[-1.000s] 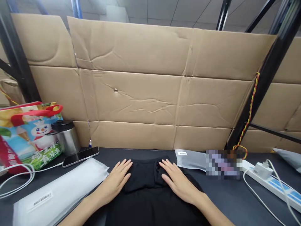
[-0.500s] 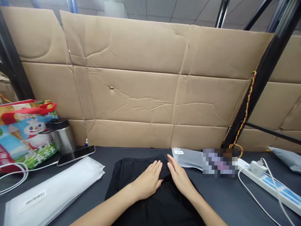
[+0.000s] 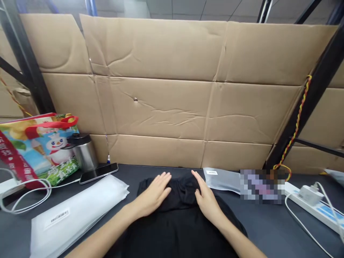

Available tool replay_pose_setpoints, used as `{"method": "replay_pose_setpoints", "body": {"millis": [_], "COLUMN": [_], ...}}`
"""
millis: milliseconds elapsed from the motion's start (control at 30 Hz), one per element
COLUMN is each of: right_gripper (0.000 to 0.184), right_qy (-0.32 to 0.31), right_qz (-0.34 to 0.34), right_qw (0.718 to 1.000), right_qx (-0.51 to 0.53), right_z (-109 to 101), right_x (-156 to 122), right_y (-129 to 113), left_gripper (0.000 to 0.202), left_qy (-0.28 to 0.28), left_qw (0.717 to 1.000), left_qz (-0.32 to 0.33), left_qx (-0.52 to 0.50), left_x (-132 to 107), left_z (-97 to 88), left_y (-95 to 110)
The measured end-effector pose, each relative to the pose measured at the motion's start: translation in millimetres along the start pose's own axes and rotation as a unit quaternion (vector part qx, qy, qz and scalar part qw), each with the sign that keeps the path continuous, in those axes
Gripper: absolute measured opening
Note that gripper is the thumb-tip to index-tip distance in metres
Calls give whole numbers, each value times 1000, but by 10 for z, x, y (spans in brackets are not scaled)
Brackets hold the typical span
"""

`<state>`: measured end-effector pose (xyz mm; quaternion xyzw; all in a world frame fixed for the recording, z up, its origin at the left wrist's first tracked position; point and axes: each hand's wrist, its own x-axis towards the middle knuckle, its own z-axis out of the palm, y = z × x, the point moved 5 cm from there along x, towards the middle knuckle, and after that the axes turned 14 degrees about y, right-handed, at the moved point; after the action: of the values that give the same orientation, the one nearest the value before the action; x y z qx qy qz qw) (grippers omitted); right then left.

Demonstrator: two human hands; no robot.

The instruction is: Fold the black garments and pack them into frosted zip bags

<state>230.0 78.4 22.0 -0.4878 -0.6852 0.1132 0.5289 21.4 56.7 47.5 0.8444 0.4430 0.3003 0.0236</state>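
A black garment (image 3: 177,225) lies folded on the dark table in front of me, its far part bunched into wrinkles. My left hand (image 3: 156,191) rests on the far left of the cloth, fingers stretched out and thumb apart. On the far right edge of the cloth is my right hand (image 3: 206,200), its fingers straight and the thumb a little away from them. Neither hand grips the fabric. Which exact kind of garment it is, I cannot tell.
Left of the garment lie white plastic packages with a barcode label (image 3: 80,211), a phone (image 3: 99,173), a steel flask (image 3: 85,154) and a colourful bag (image 3: 40,150). A grey package (image 3: 223,180) and a power strip (image 3: 322,211) lie right. Cardboard (image 3: 161,96) stands behind.
My hands have moved apart, the left one going left across the cloth. The far part of the garment is now more wrinkled. The view has shifted slightly left.
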Motion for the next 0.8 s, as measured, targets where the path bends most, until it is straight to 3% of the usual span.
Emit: {"method": "replay_pose_setpoints", "body": {"millis": [67,167,300,400,500,600,700,800], "right_gripper": [69,77,78,68,56,64,80,64], "right_qy": [-13,-47,-121,-176,-202,-148,-135,-184], "right_qz": [-23,-76,-194,-235,-204,-139,-94,-85], "right_qw": [999,992,963,944,948,962,945,923], "right_qx": [-32,-88,-141,-154,-140,-182,-282,-328], "right_z": [-58,-1,429,790,979,1013,1089,1150], "right_x": [105,191,-11,-287,-431,-370,-305,-326], "right_y": [-114,-453,-968,-1140,-1182,-1202,-1190,-1105], "left_gripper": [43,41,44,44,45,47,47,46], "left_qy": [23,24,43,47,48,48,53,57], "left_qw": [999,996,997,998,998,998,998,997], "left_qz": [-38,-80,-56,-46,-41,-33,-39,-45], "left_qx": [20,27,20,19,19,17,23,30], "left_x": [-145,-355,-460,-459,-457,-466,-477,-488], "left_z": [-163,-221,-130,-81,-81,-81,-73,-69], "left_y": [-322,-629,-649,-615,-616,-626,-640,-641]}}
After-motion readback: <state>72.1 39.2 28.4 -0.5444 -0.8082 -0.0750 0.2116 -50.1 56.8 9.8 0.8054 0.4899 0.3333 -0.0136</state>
